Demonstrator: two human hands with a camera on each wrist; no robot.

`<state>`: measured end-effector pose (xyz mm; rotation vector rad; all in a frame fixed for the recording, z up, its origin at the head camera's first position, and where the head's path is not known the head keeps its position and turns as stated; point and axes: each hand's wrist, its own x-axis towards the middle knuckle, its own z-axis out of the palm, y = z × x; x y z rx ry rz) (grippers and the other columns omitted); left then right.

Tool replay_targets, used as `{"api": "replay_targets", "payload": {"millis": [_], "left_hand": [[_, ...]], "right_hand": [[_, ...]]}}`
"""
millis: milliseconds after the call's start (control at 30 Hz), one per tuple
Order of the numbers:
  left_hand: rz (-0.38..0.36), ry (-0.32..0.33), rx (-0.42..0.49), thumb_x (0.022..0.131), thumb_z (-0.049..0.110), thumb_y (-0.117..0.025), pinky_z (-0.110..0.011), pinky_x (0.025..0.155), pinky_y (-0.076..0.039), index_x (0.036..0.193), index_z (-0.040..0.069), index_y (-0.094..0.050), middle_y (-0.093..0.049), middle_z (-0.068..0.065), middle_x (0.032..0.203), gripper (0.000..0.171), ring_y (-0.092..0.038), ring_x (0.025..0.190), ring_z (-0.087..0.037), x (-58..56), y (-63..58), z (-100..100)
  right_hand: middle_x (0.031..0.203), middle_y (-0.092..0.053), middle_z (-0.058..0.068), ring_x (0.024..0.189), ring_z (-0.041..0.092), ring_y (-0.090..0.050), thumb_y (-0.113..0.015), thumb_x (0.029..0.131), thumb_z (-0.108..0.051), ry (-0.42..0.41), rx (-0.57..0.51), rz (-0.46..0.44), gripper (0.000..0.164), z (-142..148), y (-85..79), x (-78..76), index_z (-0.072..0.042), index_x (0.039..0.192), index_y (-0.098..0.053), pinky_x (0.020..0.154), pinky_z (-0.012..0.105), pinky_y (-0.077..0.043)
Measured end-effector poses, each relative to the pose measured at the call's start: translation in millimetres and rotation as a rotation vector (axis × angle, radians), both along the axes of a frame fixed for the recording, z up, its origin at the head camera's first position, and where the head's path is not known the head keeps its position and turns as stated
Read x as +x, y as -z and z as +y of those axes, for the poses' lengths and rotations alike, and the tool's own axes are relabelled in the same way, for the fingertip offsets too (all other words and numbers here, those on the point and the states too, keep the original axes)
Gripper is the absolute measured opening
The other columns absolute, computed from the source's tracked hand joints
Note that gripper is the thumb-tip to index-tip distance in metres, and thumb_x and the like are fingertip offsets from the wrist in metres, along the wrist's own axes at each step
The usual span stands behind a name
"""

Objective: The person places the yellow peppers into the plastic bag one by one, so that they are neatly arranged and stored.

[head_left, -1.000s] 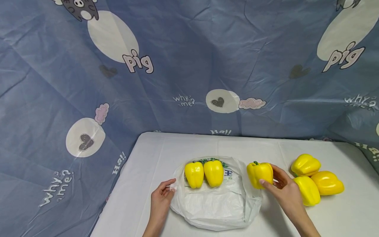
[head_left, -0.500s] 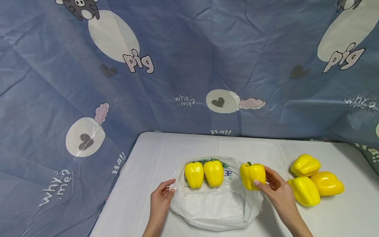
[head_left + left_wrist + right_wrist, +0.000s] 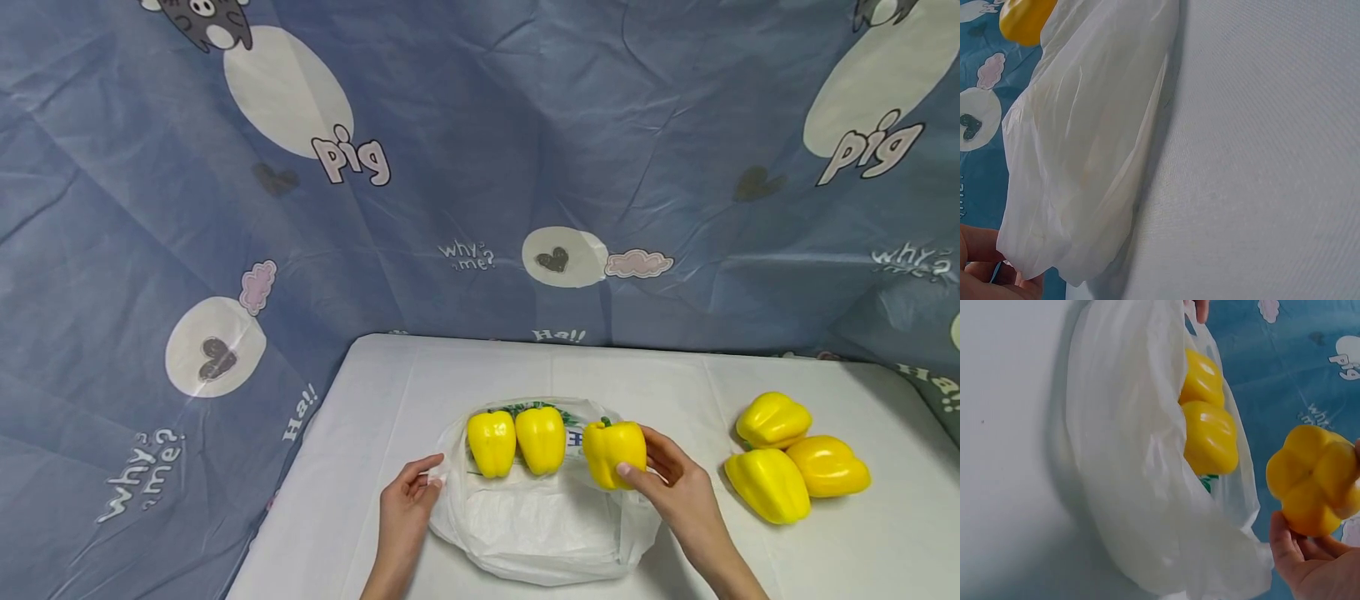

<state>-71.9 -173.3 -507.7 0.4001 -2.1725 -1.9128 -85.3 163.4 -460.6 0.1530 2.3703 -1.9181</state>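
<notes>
A white plastic bag (image 3: 547,558) lies on the table with its mouth spread wide. Two yellow bell peppers, a left one (image 3: 492,444) and a right one (image 3: 542,442), stand side by side inside it at the back. My left hand (image 3: 407,504) pinches the bag's left rim between thumb and fingers. Held in my right hand (image 3: 678,487) is a third yellow bell pepper (image 3: 611,454), stem up, over the right part of the bag opening. The right wrist view shows the lobed underside of this held pepper (image 3: 1310,478), with fingers around its side.
Several more yellow bell peppers lie in a cluster to the right of the bag, among them a front one (image 3: 768,487), a back one (image 3: 774,419) and a right one (image 3: 828,467). A blue printed cloth (image 3: 480,167) hangs behind the white table (image 3: 637,367).
My right hand has moved left with the held bell pepper, from the bag's right edge to over its opening. My left hand stays at the left rim.
</notes>
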Motion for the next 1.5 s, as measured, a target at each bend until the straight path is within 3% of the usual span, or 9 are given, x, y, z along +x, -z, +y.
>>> {"api": "replay_targets", "payload": {"millis": [367, 733, 1133, 1500], "left_hand": [[-0.011, 0.002, 0.0, 0.084, -0.013, -0.064, -0.017, 0.065, -0.046, 0.113, 0.002, -0.072, -0.066, -0.014, 0.096, 0.033, -0.053, 0.076, -0.013, -0.4, 0.0, 1], [-0.02, 0.004, 0.002, 0.084, -0.011, -0.065, -0.017, 0.064, -0.046, 0.115, 0.002, -0.071, -0.065, -0.013, 0.094, 0.034, -0.053, 0.075, -0.012, -0.3, 0.9, 1], [-0.03, 0.009, -0.001, 0.085, -0.009, -0.064, -0.018, 0.064, -0.046, 0.116, 0.001, -0.07, -0.064, -0.011, 0.093, 0.033, -0.052, 0.075, -0.012, -0.7, 1.5, 0], [-0.042, 0.007, 0.015, 0.086, -0.01, -0.063, -0.018, 0.063, -0.046, 0.116, 0.001, -0.07, -0.063, -0.005, 0.087, 0.033, -0.052, 0.074, -0.012, 0.3, -0.1, 1]], "right_hand": [[0.141, -0.05, 0.01, 0.122, 0.024, -0.05, -0.076, 0.085, -0.039, 0.007, -0.005, -0.053, 0.073, -15, 1.2, -5.1, -0.011, 0.145, -0.044, 0.088, 0.017, -0.047], [0.14, -0.052, 0.013, 0.118, 0.026, -0.055, -0.076, 0.085, -0.039, 0.017, 0.058, -0.022, 0.076, -20, 9.8, -15.3, -0.007, 0.146, -0.043, 0.085, 0.018, -0.048], [0.132, -0.058, 0.018, 0.111, 0.03, -0.06, -0.075, 0.082, -0.05, 0.044, 0.285, 0.014, 0.084, -25, 17.3, -21.3, -0.005, 0.145, -0.044, 0.087, 0.04, -0.053], [0.122, -0.062, 0.024, 0.101, 0.033, -0.064, -0.076, 0.081, -0.051, 0.063, 0.432, 0.035, 0.086, -34, 19.6, -23.7, 0.001, 0.142, -0.044, 0.081, 0.045, -0.055]]}}
